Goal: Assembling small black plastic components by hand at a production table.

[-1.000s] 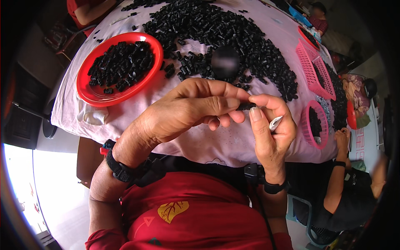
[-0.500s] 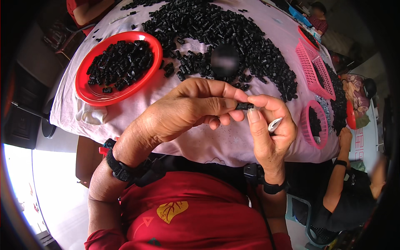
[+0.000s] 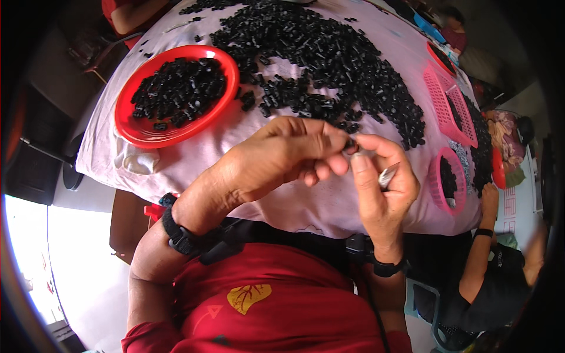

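Observation:
Above the near side of the table, my left hand (image 3: 282,154) pinches a small black cylindrical part (image 3: 351,147) between thumb and fingers. The thumb and forefinger of my right hand (image 3: 385,185) close on its other end. Most of the part is covered by my fingertips. Tucked in the curled fingers of my right hand is a slim silvery metal piece (image 3: 387,176), its kind unclear. Beyond my hands spreads a large pile of similar black parts (image 3: 318,53). To the left, more of them lie in a red plate (image 3: 130,132).
A pink cloth (image 3: 282,206) covers the table. At the right stand a pink perforated basket (image 3: 435,97) and a round pink basket (image 3: 435,182) holding black parts. Beside them a co-worker's arm (image 3: 487,217) rests at the table edge. Another person's arm (image 3: 132,17) shows at the far left.
The fingers of my left hand have slid farther over the black part, so less of it shows. The whole view has shifted a little.

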{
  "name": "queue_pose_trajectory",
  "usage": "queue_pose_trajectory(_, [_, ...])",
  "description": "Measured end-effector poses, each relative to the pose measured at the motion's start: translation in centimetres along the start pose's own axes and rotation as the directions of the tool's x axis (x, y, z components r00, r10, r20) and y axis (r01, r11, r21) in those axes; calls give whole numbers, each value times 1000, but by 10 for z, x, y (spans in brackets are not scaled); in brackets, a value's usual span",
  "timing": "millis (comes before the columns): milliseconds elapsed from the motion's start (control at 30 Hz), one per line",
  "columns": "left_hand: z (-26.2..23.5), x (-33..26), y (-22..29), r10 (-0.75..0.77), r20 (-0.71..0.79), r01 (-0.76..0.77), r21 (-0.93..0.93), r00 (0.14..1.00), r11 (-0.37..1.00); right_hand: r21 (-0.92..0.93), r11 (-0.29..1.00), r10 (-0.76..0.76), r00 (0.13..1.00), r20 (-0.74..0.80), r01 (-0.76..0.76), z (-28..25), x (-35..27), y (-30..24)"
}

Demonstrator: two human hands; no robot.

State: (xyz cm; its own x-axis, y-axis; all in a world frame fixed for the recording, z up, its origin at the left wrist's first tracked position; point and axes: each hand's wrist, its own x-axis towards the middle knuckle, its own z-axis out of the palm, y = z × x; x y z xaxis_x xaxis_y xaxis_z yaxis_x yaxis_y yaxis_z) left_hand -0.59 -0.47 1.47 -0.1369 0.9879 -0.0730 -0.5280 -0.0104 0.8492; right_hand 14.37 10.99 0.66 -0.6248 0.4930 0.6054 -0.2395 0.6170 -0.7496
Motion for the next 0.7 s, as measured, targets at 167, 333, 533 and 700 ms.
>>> queue_pose_trajectory(167, [-53,3,24,239,-255,-324,-375,937,869,-78,996,49,998,-47,-53,-9,2,4])
queue_pose_trajectory(333, [-117,-34,60,247,-538,-585,-658,806,474,-40,993,109,994,12,-108,-4,3,2])
queue_pose_trajectory(533, [-113,-26,62,324,-367,-460,-389,872,798,-23,993,117,993,22,-117,-1,2,1])
queue_pose_trajectory(700, [-79,1,7,485,-179,-30,919,856,393,-39,996,76,997,26,-75,1,1,3])
